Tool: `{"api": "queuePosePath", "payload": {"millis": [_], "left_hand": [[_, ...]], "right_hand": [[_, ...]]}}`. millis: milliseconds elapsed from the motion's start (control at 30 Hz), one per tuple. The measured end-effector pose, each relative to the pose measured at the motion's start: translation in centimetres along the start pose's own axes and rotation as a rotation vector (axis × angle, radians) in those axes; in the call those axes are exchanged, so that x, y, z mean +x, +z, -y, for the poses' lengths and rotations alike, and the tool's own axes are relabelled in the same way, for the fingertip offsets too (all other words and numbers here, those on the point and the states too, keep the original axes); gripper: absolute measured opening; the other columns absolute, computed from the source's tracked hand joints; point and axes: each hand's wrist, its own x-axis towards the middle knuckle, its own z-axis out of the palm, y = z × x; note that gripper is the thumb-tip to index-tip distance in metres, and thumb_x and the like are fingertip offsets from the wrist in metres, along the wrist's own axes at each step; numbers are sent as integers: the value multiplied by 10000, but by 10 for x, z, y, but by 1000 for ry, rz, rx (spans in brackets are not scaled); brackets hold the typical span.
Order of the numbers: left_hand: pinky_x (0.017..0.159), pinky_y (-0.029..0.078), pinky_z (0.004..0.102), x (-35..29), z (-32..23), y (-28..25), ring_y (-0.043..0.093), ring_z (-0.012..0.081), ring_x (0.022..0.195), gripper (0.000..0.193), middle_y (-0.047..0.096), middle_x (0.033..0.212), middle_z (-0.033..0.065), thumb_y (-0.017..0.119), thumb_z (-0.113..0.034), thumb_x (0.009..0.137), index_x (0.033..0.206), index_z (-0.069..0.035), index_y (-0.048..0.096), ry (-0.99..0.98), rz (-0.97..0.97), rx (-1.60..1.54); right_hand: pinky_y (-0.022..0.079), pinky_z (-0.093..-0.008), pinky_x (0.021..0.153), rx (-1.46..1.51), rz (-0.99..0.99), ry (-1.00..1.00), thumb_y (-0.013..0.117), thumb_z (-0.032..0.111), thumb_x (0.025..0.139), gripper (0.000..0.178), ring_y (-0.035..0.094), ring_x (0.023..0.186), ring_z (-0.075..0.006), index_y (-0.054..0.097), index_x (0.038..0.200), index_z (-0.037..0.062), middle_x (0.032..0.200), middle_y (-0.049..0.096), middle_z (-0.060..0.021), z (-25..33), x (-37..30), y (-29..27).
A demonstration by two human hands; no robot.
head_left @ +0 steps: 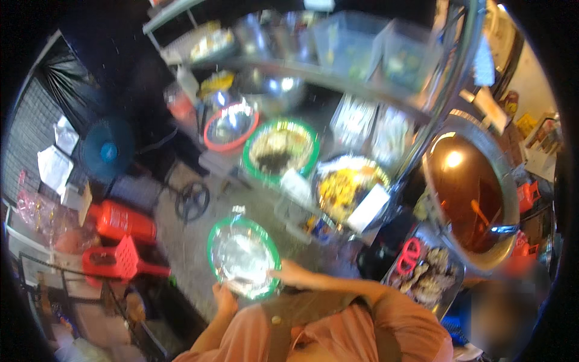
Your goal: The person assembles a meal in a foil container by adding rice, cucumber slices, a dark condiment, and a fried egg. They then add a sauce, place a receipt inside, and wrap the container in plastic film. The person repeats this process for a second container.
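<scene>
A person in a salmon-pink shirt [338, 329] holds a green-rimmed bowl [243, 256] lined with clear plastic over a grey floor [187, 241], near the bottom centre of a crowded food stall. The left hand [225, 300] grips the bowl's near rim from below, fingers curled on the edge. The right hand [294, 273] rests on the bowl's right rim; motion blur makes it impossible to tell how its fingers are set.

To the left, a red plastic stool [117, 259] lies on its side beside a red gas cylinder [120, 221], with a teal fan [108, 151] standing behind them. To the right, a metal tray [449, 283] of browned fried pieces holds red-handled scissors [410, 254], and just beyond it sits a large wok [470, 199] of dark oil with an orange-handled utensil [479, 212] in it.

Farther off, on the counter, a yellow dish fills one round basin [350, 187], a second green-rimmed bowl [280, 151] holds pale and dark food, and a red-rimmed bowl [231, 125] stands left of it. Clear plastic boxes [368, 45] line the shelf at the far end.
</scene>
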Motion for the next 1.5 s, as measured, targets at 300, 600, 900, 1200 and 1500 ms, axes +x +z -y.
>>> {"api": "queuePosePath", "payload": {"millis": [300, 600, 900, 1200, 1500], "left_hand": [[851, 490, 387, 24, -32, 81, 569, 259, 1008, 319, 545, 1153, 114, 411, -78, 927, 1246, -64, 416, 113, 206, -349], [843, 470, 381, -9, -68, 85, 549, 268, 1009, 319, 522, 1175, 161, 388, -141, 969, 1243, 20, 421, 251, -125, -225], [728, 508, 394, 46, -103, 62, 578, 249, 866, 210, 561, 1011, 136, 460, -103, 941, 1093, 30, 515, 124, -50, -255], [574, 498, 287, 66, -193, 46, 565, 155, 671, 148, 559, 805, 50, 539, -167, 940, 982, -30, 507, 237, 36, -293], [710, 504, 366, 122, -153, -35, 575, 210, 851, 183, 571, 963, 84, 439, -138, 947, 1060, -13, 511, 279, 279, 89]], "right_hand": [[438, -354, 868, -397, -74, -213, 561, 496, 869, 555, 570, 1017, -264, 565, 1196, 47, 1118, 605, -186, 74, -43, -44], [486, -342, 761, -497, 183, -69, 513, 545, 882, 630, 635, 849, -235, 632, 1051, -51, 925, 675, -151, 96, -42, -12], [494, -310, 744, -524, 278, -266, 394, 378, 982, 448, 650, 774, -176, 650, 1054, 18, 827, 704, -85, 121, -6, 23], [487, -352, 791, -755, 214, -230, 504, 498, 903, 526, 638, 861, -251, 641, 1039, 9, 938, 676, -151, 146, 20, 52], [412, -400, 980, -342, -231, -116, 583, 606, 806, 836, 510, 1162, -339, 440, 1277, -70, 1260, 512, -258, 116, 12, 32]]}}
